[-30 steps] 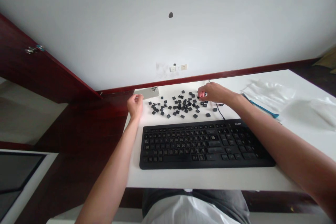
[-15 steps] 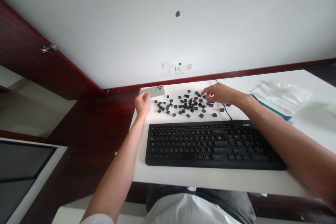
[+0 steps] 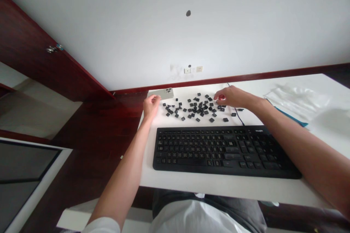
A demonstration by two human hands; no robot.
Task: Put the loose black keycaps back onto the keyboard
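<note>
Loose black keycaps (image 3: 201,109) lie scattered over the white table behind a black keyboard (image 3: 218,151). My left hand (image 3: 151,106) is at the table's left side, close by a pale phone (image 3: 166,94) lying camera side up. Its fingers are curled in a pinch; anything between the tips is too small to make out. On the far right side of the keycaps, my right hand (image 3: 231,97) reaches down with thumb and forefinger bent toward each other. Whether a keycap sits between those tips cannot be seen. My right forearm covers part of the keyboard's right end.
A black cable (image 3: 240,117) runs from the keyboard toward the wall. Clear plastic packaging (image 3: 296,98) with a blue strip lies at the right. Wall sockets (image 3: 193,69) are behind the table, and a dark red door (image 3: 49,47) stands at the left.
The thumb and forefinger of my right hand have drawn closer together at the keycaps. My left hand stays near the phone, still pinched. The whole view has shifted slightly.
</note>
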